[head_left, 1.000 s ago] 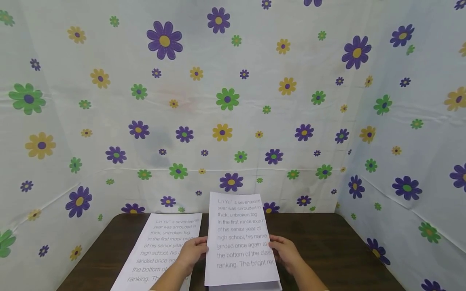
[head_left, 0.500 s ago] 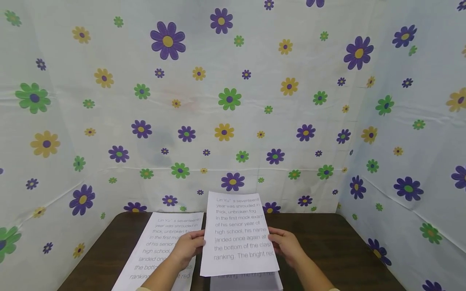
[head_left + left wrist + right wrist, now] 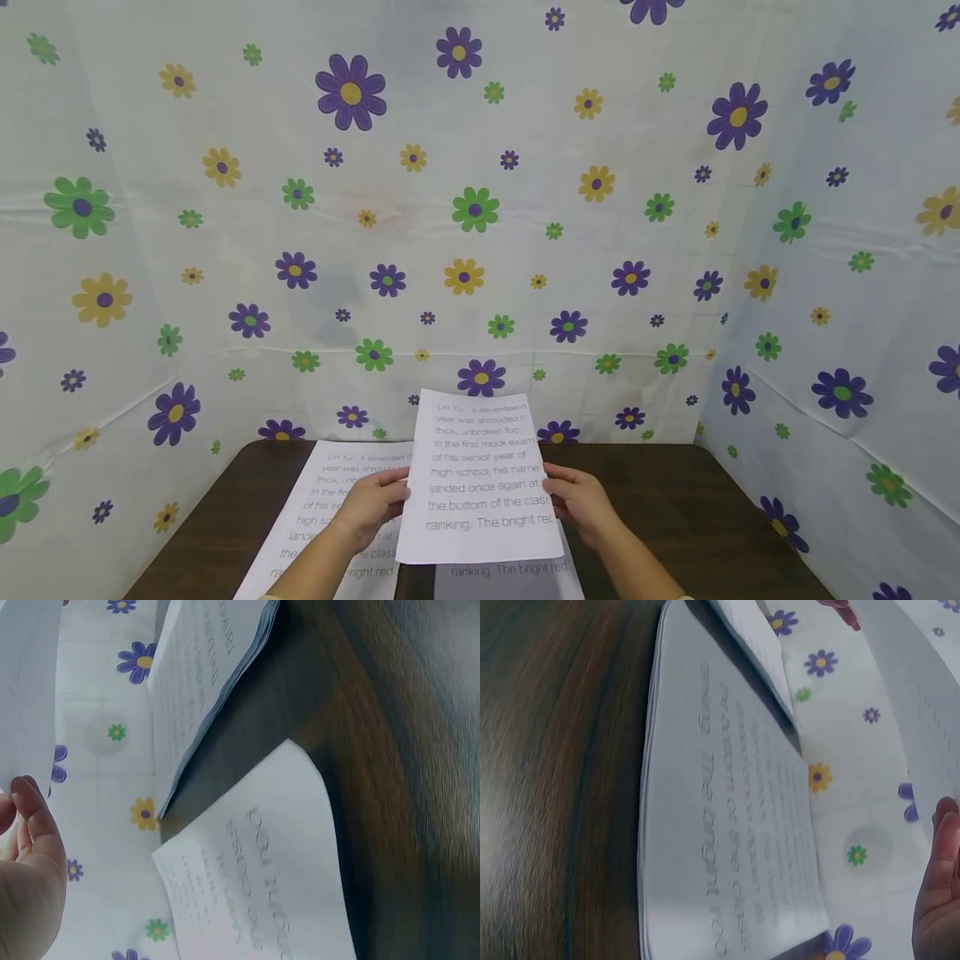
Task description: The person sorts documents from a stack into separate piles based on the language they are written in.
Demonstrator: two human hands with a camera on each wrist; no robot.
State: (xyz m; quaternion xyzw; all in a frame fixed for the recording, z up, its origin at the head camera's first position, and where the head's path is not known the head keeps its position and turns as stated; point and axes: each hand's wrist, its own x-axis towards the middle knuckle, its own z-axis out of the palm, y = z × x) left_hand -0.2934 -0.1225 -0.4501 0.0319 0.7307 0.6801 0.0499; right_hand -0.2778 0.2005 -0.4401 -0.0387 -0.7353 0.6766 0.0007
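Observation:
A printed sheet of paper [image 3: 480, 475] is held up above the table, gripped at both side edges. My left hand [image 3: 367, 506] pinches its left edge between thumb and fingers, and my right hand [image 3: 583, 504] pinches the right edge. Below the lifted sheet lies a stack of printed paper [image 3: 712, 810], its layered edge showing in the right wrist view. Left of it, partly behind my left forearm, more printed paper [image 3: 300, 533] with the same text lies on the table. In the left wrist view my left hand [image 3: 34, 862] meets the sheet's lower edge.
The dark wood table [image 3: 675, 517] stretches to both sides, with its back edge against a white flower-patterned cloth [image 3: 480, 250]. The cloth also rises along the left and right sides.
Both hands have raised the sheet off the stack and carried it a little to the left. More of the stack's printed top page now shows beneath it.

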